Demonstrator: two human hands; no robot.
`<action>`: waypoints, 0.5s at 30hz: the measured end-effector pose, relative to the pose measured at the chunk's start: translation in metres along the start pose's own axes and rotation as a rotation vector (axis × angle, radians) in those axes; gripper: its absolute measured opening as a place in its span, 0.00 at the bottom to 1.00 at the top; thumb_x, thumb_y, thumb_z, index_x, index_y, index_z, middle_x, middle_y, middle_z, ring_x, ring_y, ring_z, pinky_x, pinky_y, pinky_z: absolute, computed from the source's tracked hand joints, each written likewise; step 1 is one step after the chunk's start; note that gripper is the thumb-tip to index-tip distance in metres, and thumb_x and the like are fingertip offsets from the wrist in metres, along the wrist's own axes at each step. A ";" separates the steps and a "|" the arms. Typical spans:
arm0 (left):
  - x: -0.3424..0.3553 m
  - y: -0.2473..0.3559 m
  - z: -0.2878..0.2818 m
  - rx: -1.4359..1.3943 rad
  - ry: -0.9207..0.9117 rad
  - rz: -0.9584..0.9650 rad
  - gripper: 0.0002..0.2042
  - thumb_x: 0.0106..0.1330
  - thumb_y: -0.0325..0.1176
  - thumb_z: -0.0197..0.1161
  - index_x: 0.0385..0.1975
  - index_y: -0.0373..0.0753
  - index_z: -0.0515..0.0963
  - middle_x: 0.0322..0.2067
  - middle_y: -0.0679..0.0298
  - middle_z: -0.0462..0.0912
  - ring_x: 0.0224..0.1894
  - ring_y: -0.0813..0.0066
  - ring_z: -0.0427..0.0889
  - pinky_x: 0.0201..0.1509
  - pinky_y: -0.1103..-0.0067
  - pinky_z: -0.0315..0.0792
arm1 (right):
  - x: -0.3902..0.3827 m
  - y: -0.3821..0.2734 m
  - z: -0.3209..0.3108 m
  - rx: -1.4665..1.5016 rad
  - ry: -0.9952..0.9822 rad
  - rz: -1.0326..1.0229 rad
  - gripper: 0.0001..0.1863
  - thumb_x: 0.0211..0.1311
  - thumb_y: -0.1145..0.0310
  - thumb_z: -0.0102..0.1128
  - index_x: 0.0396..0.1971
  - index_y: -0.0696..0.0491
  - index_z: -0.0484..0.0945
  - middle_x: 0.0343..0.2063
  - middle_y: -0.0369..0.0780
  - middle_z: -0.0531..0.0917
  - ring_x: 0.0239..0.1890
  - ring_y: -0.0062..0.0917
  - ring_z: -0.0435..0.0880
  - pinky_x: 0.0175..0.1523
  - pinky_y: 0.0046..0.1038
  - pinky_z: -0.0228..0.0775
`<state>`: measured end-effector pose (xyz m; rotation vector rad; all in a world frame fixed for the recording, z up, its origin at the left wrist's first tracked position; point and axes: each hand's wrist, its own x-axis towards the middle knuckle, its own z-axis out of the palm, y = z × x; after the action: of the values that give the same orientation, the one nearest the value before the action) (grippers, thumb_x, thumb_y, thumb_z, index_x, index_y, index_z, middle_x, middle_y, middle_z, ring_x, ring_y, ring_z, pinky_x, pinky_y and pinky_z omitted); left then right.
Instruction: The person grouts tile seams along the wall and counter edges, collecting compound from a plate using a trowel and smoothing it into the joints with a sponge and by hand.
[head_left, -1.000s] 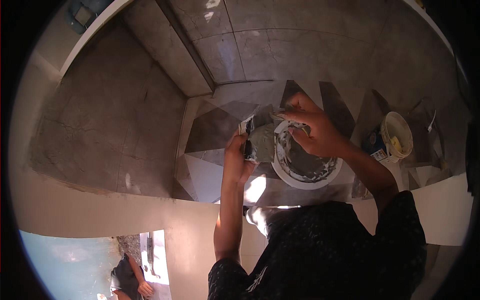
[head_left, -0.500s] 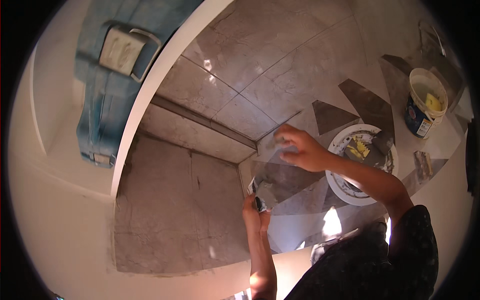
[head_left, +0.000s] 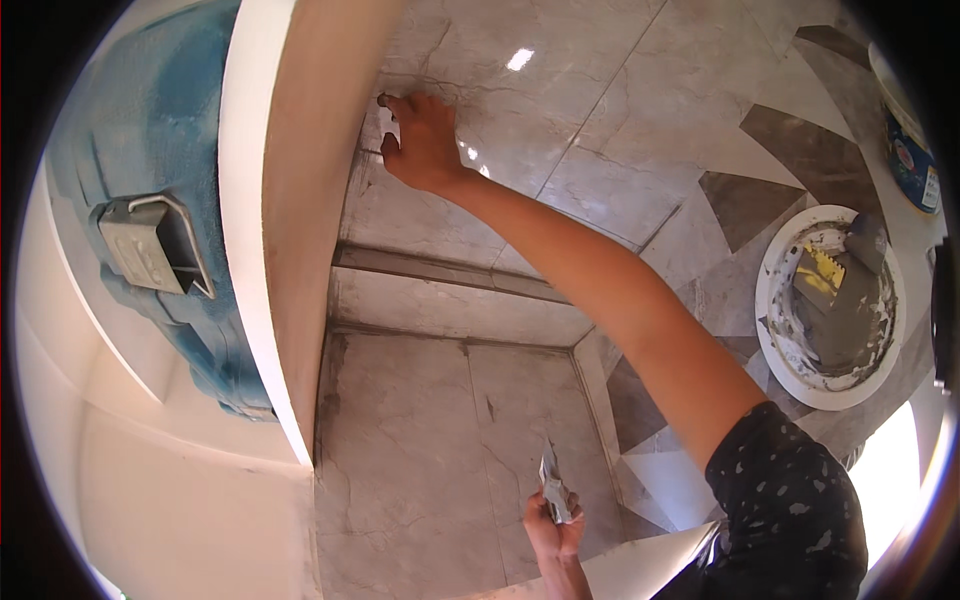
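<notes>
My right hand reaches far forward to the left, its thumb and fingers apart, over the grey marbled floor tile beside the wall. The surface shows between its fingers, and I make out nothing held. Low in the middle, my left hand is closed around a grey-smeared flat scraper, seen nearly edge-on with its narrow end up. Below it lies the tiled floor of the lower area. A dark joint line runs between tiles just under my right hand.
At right, a white oval tray holds grey paste, a yellow notched spreader and a grey flat piece. A blue-and-white bucket stands beyond. A white-edged wall separates the floor from a blue moulded object with a metal latch. A raised tiled step crosses the middle.
My right hand has swung forward and left from near the tray to the tile by the wall. My left hand has lowered with the scraper. The view has shifted left.
</notes>
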<state>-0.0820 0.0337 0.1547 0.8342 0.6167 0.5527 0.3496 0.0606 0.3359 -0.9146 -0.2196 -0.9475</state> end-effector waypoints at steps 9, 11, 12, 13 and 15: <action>-0.003 0.010 -0.027 -0.045 0.008 -0.038 0.10 0.55 0.32 0.45 0.34 0.37 0.70 0.18 0.67 0.67 0.18 0.81 0.60 0.17 0.86 0.54 | -0.011 -0.006 0.040 -0.162 0.093 -0.025 0.27 0.35 0.75 0.54 0.44 0.58 0.72 0.35 0.44 0.68 0.40 0.36 0.64 0.42 0.38 0.51; -0.003 0.012 -0.033 -0.080 0.008 -0.049 0.10 0.54 0.32 0.45 0.34 0.37 0.70 0.18 0.67 0.67 0.18 0.80 0.60 0.17 0.85 0.54 | -0.024 -0.010 0.047 -0.236 0.050 -0.071 0.28 0.35 0.75 0.54 0.45 0.58 0.71 0.35 0.45 0.67 0.41 0.37 0.64 0.43 0.38 0.51; -0.002 0.012 -0.035 -0.083 0.004 -0.055 0.10 0.54 0.32 0.45 0.34 0.37 0.70 0.18 0.67 0.67 0.18 0.80 0.60 0.17 0.85 0.54 | -0.031 -0.011 0.050 -0.308 0.009 -0.115 0.28 0.34 0.75 0.55 0.46 0.58 0.71 0.36 0.46 0.67 0.41 0.38 0.63 0.44 0.39 0.51; -0.002 0.012 -0.038 -0.105 -0.039 -0.051 0.12 0.55 0.32 0.46 0.37 0.36 0.69 0.19 0.65 0.69 0.18 0.80 0.63 0.17 0.86 0.58 | -0.038 -0.009 0.051 -0.312 0.007 -0.120 0.28 0.34 0.75 0.55 0.46 0.58 0.71 0.36 0.46 0.67 0.41 0.38 0.63 0.44 0.39 0.51; -0.001 0.013 -0.043 -0.131 -0.087 -0.038 0.14 0.56 0.31 0.46 0.41 0.35 0.68 0.21 0.63 0.71 0.19 0.80 0.66 0.17 0.87 0.62 | -0.047 -0.009 0.050 -0.157 -0.099 -0.193 0.30 0.34 0.76 0.55 0.48 0.59 0.69 0.37 0.46 0.66 0.43 0.39 0.63 0.45 0.39 0.51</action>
<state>-0.1151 0.0617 0.1434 0.7174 0.5103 0.5140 0.3254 0.1245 0.3469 -1.1009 -0.3261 -1.1102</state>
